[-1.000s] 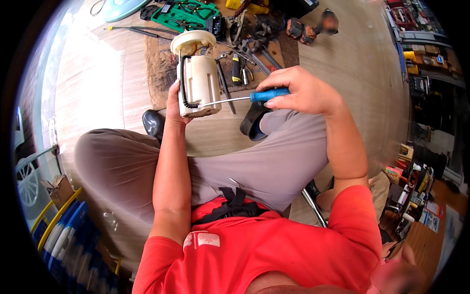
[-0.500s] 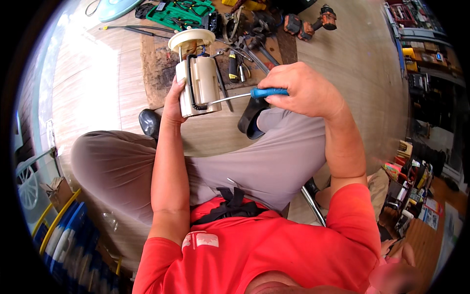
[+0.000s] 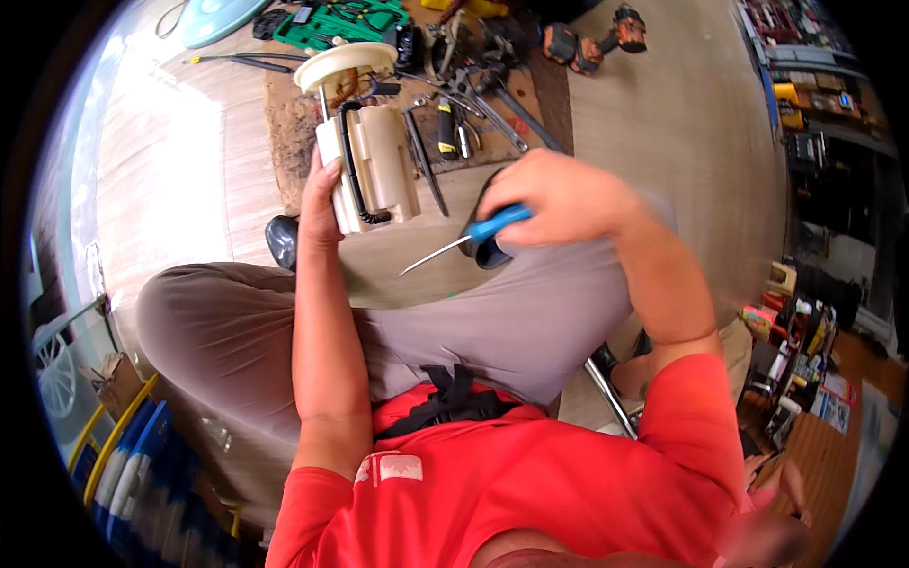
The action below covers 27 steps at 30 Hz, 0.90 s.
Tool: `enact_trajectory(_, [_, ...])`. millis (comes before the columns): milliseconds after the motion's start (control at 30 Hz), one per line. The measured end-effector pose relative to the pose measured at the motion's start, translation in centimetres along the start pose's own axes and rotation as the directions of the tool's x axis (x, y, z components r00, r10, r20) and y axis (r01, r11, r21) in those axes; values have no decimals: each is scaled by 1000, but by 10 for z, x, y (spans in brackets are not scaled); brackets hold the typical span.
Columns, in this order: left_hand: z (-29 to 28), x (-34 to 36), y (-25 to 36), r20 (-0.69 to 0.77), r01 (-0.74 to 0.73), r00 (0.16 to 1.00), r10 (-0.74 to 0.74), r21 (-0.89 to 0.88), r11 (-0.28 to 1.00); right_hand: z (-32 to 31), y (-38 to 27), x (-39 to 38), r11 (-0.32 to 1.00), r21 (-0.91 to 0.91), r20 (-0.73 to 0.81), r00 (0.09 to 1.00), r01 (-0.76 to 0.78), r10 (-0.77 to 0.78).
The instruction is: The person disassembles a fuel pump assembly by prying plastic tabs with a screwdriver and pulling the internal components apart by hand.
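Note:
My left hand (image 3: 321, 194) grips a cream plastic pump assembly (image 3: 381, 161) by the side of its body, holding it up above my lap. The assembly has a round flange (image 3: 317, 66) at the top, some wires under it and a black corrugated hose (image 3: 351, 168) running down its body. My right hand (image 3: 554, 199), smeared by motion, is closed on a screwdriver with a blue handle (image 3: 494, 222); its thin shaft points down-left over my lap, apart from the assembly.
A worn board (image 3: 289, 142) beyond me carries wrenches, pliers and other tools. Behind are a green tool case (image 3: 322, 30) and an orange-black cordless drill (image 3: 584, 52). Shelving (image 3: 812, 104) lines the right. Another person (image 3: 784, 492) is partly visible at the lower right. Yellow-edged blue items (image 3: 133, 454) stand lower left.
My right hand has drawn the screwdriver down and away from the hose, its tip now below the assembly. My left hand has shifted the assembly slightly up and to the left.

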<state>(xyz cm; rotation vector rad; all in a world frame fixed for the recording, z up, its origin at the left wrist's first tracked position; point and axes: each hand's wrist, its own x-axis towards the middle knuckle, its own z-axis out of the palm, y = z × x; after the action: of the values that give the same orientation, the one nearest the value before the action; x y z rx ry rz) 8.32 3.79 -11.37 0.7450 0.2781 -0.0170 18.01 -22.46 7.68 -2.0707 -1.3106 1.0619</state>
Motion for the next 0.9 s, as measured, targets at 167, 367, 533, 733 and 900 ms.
enact_trajectory(167, [-10, 6, -16, -66, 6, 998, -22, -231, 973, -33, -1, -13, 995, 97, -226, 973, -29, 50])
enact_trajectory(367, [-16, 11, -20, 9, 72, 997, -73, -324, 943, -38, -7, -10, 996, 38, -357, 932, 86, -66])
enact_trajectory(533, [-11, 10, -20, -48, 54, 996, -70, -292, 955, -44, -7, -11, 976, 97, -408, 903, 193, -138])
enact_trajectory(733, [-5, 9, -26, -39, -3, 999, -8, -280, 960, -40, -8, -14, 873, 349, -561, 822, 340, -96])
enact_trajectory(900, [-2, 6, -22, 46, 31, 999, -22, -212, 977, -37, 0, -11, 798, 405, -709, 704, 447, -35])
